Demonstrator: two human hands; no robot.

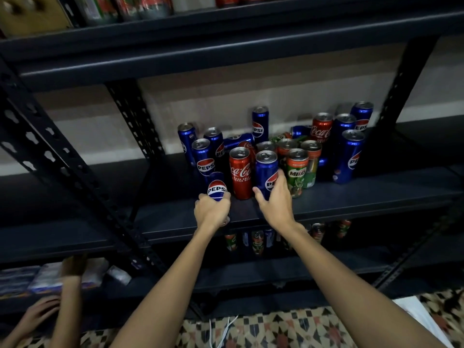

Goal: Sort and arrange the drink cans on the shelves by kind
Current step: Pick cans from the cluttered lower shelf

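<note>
While both forearms reached up and forward to the middle shelf [326, 197], the scene stood so:

Left arm: stretched straight from the lower centre, wrist level with the shelf's front edge.
Left hand [212, 212]: fingers curled round a Pepsi can [217, 188], which tilted with its logo toward the camera, at the shelf's front edge just left of the upright Coca-Cola can [241, 173].
Right arm: extended from the lower right, angled inward.
Right hand [275, 199]: thumb spread to the left, fingers wrapped on the right side of an upright blue Pepsi can [266, 172], which stood between the Coca-Cola can and a Milo can [297, 172].
Other cans: mixed cluster behind, some lying down.
Lower left: another person's hands [40, 315], blurred.
</note>
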